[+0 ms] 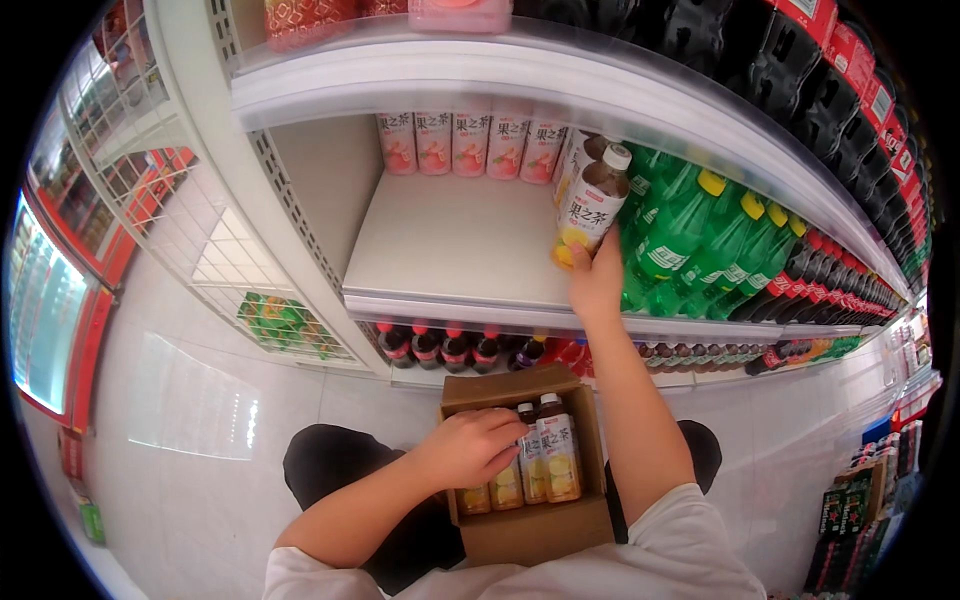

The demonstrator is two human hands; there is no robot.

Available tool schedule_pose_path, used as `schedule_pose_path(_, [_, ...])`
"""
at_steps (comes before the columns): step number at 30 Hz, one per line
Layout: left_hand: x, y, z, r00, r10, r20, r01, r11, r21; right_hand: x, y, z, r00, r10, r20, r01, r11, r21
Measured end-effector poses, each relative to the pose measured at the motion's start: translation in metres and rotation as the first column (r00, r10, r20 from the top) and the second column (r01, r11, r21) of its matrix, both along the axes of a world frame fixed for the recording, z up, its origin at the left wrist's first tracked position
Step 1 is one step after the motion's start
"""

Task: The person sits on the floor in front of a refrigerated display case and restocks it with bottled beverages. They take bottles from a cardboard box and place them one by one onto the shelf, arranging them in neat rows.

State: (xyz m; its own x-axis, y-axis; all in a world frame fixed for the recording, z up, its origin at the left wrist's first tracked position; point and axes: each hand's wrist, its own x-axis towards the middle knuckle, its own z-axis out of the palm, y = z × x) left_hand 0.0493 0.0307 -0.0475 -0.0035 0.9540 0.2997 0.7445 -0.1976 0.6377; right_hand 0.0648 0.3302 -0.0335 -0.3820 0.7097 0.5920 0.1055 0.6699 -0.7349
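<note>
My right hand [596, 289] grips the lower part of a plastic bottle of lemon fruit tea [589, 214] with a white cap, at the right side of a white shelf [457, 232]. Similar bottles stand partly hidden right behind it. Over an open cardboard box [525, 532] between my knees, my left hand [476, 446] bends its fingers across the tops of the bottles on the left. Whether it grips one of them is hidden. Several lemon tea bottles [559, 457] stand in this box, their labels facing me.
Pink-labelled tea bottles [472, 146] line the shelf's back. Green soda bottles [671, 247] stand close right of my right hand. The upper shelf's edge [480, 71] overhangs. Cola bottles [456, 351] fill the bottom shelf, and a wire rack [217, 262] stands left.
</note>
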Motion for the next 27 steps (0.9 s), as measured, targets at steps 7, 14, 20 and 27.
schedule_pose_path(7, [0.004,0.007,-0.004,0.997,-0.065,-0.043,0.063,0.998,-0.028,0.004,-0.042,0.017,0.981,-0.190,0.044,0.186,0.978,0.098])
schedule_pose_path(14, [0.006,0.008,-0.010,0.992,-0.078,-0.094,0.076,0.997,-0.029,0.014,-0.078,0.042,0.749,-0.325,0.578,0.112,0.921,0.372])
schedule_pose_path(20, [0.005,0.005,-0.010,0.988,-0.096,-0.121,0.088,0.994,-0.070,0.006,-0.066,0.068,0.559,-0.166,0.813,0.044,0.984,0.171])
schedule_pose_path(27, [0.006,0.009,-0.011,0.983,-0.126,-0.136,0.118,0.991,-0.067,0.013,-0.058,0.063,0.556,-0.179,0.811,0.025,0.980,0.199])
